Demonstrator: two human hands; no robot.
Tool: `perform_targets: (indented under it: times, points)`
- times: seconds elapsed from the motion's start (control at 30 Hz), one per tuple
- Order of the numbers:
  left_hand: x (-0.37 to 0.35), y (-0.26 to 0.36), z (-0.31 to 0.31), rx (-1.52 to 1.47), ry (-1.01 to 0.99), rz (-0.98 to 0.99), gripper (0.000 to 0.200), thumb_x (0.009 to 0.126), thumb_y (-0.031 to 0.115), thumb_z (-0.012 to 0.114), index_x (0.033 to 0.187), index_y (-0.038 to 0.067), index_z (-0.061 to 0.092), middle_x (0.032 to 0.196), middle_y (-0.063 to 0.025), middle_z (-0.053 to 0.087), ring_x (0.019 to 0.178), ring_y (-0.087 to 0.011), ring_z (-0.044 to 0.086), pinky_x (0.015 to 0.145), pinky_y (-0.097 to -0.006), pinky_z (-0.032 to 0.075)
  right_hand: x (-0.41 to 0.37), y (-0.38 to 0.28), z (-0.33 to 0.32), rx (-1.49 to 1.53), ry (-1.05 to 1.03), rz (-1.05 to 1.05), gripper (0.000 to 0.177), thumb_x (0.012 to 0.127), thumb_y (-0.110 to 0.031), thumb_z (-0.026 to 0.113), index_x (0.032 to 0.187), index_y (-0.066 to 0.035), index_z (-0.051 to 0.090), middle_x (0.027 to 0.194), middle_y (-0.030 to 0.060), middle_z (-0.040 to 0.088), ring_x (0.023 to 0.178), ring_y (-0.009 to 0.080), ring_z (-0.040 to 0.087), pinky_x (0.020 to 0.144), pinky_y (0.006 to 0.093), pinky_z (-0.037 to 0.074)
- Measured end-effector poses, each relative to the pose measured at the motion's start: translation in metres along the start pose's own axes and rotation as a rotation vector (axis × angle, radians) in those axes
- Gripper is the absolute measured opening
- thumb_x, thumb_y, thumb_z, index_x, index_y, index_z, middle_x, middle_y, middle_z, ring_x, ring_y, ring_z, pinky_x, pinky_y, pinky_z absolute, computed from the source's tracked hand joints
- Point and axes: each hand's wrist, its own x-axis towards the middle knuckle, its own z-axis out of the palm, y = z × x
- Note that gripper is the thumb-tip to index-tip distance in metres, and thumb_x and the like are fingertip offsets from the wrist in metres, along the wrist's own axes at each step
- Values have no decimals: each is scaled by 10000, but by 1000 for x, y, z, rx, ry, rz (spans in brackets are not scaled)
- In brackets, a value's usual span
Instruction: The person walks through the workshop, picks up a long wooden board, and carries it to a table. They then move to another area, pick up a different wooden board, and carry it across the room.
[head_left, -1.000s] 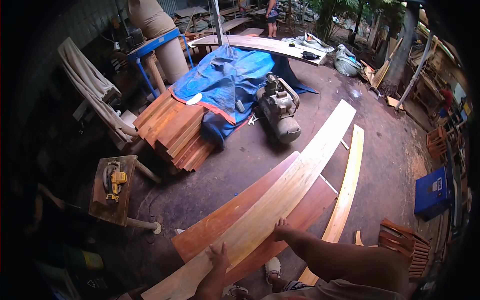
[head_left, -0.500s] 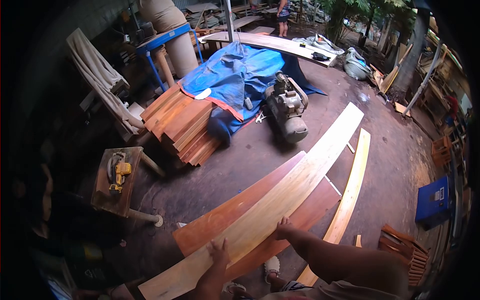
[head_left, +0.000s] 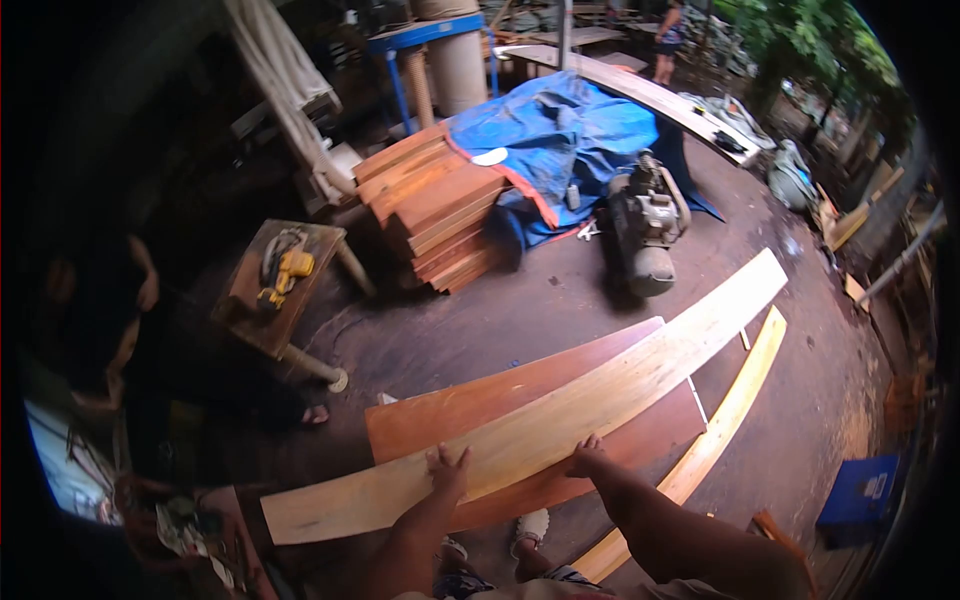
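Observation:
A long pale plank [head_left: 560,400] lies across reddish-brown boards [head_left: 480,405] in front of me. My left hand [head_left: 449,468] rests on the plank's near part, its fingers spread. Farther right, my right hand [head_left: 588,456] is at the plank's near edge, over the reddish board beneath; its fingers are partly seen, and whether they grip the edge is unclear. A second, narrower pale plank [head_left: 735,405] lies to the right, partly behind my right arm.
A small table [head_left: 250,310] with a yellow circular saw [head_left: 290,268] stands left. Stacked boards [head_left: 430,190], a blue tarp [head_left: 560,125] and a compressor [head_left: 655,225] are ahead. One person [head_left: 125,310] is at left, another [head_left: 668,42] far back. A blue box [head_left: 858,490] sits right.
The view has turned left, so the surroundings appear farther right. The pale plank lies at a flatter angle in the view, with both my hands still at it.

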Motion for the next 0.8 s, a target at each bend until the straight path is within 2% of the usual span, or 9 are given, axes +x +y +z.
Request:
perform_targets:
  times: [0.07,0.17,0.37,0.5,0.6,0.67,0.7,0.77,0.8]
  points:
    - [0,-2,2,-53,4,28,1021,653,114,751,1383,432,112,1475,-176,-107,1328,-468,-2,1025,-570,206,5,2,1,4,-15,20,1110,630,-551,704,1380,39,139,1424,321,39,1321,473,84,1051,478,219]
    - [5,-4,7,34,-17,27,1140,596,185,810,1390,427,30,1445,-219,-179,1317,-496,-28,998,-567,263,8,1,0,-22,-42,27,1124,635,-569,698,1386,34,117,1422,326,24,1322,472,82,1047,477,229]
    - [16,-10,32,29,131,44,1143,607,170,801,1391,426,11,1441,-231,-183,1311,-510,-26,984,-585,257,7,-2,-4,-35,-80,33,1134,644,-566,695,1394,25,83,1420,330,7,1321,470,89,1049,470,231]
    - [16,-9,28,38,69,28,1139,610,179,799,1393,420,8,1441,-237,-175,1310,-512,-14,978,-596,252,10,-2,0,-42,-53,28,1115,647,-573,680,1391,30,109,1417,334,30,1319,473,93,1051,463,233]
    - [7,-14,38,45,166,55,1134,599,177,806,1401,392,33,1446,-242,-149,1308,-513,12,979,-587,261,39,15,32,-195,-47,-43,1073,666,-569,649,1383,41,136,1399,361,61,1318,480,82,1057,461,224]
    - [-1,-19,35,-6,195,115,1038,650,221,771,1411,338,75,1454,-247,-81,1301,-521,35,985,-581,264,42,24,33,-141,38,-67,1032,663,-638,602,1338,66,266,1372,327,227,1291,492,141,1053,502,205]
    - [-13,-25,38,-13,210,107,1038,650,221,771,1411,338,75,1454,-247,-81,1301,-521,35,985,-581,264,30,27,24,-150,53,-72,1032,663,-638,602,1338,66,266,1372,327,227,1291,492,141,1053,502,205]
    - [-49,-46,58,-102,222,165,669,828,162,539,1395,305,214,1469,-201,15,1325,-450,83,1036,-548,202,3,36,8,-14,-23,-350,941,682,-611,598,1324,24,334,1361,284,298,1283,454,216,1062,477,207]
    - [-61,-57,75,-139,147,103,695,814,202,565,1401,288,202,1469,-193,25,1331,-428,88,1038,-537,207,4,39,23,-2,8,-372,876,690,-598,597,1303,-7,392,1311,276,380,1248,411,319,1052,458,245]
